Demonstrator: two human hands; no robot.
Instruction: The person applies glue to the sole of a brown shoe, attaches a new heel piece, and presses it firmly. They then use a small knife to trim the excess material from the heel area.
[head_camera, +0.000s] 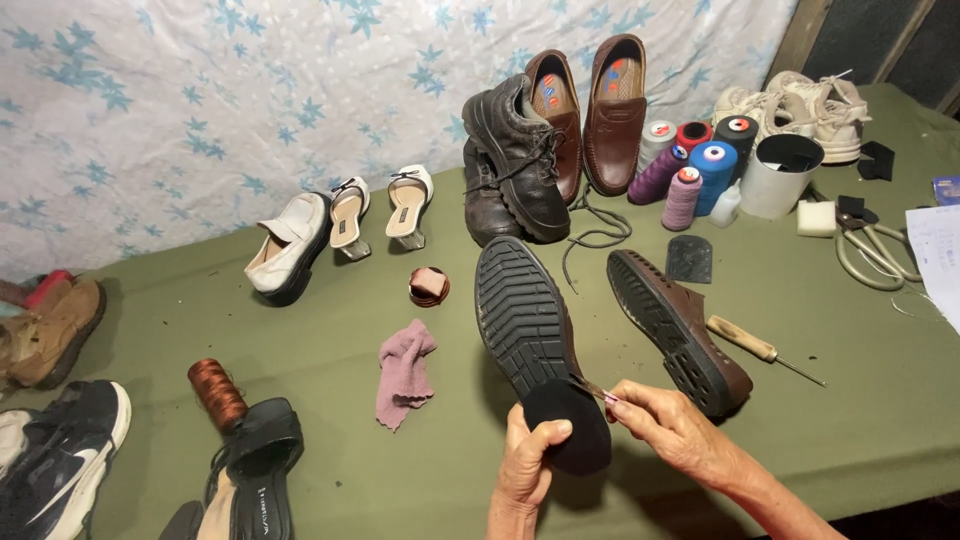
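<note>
Gripping black shoe (527, 320) heel, left hand (527, 460) thumb up; right hand (675, 425) pinching small blade (590, 388) against sole.

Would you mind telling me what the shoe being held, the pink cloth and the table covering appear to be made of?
The held shoe shows a matte black sole, probably moulded rubber, judging by its ribbed tread; the heel patch under the left hand looks smooth, perhaps rubber sheet. The pink cloth seems soft knitted fabric, limp and crumpled. The table covering looks like dull green woven cloth, faintly creased.
</note>
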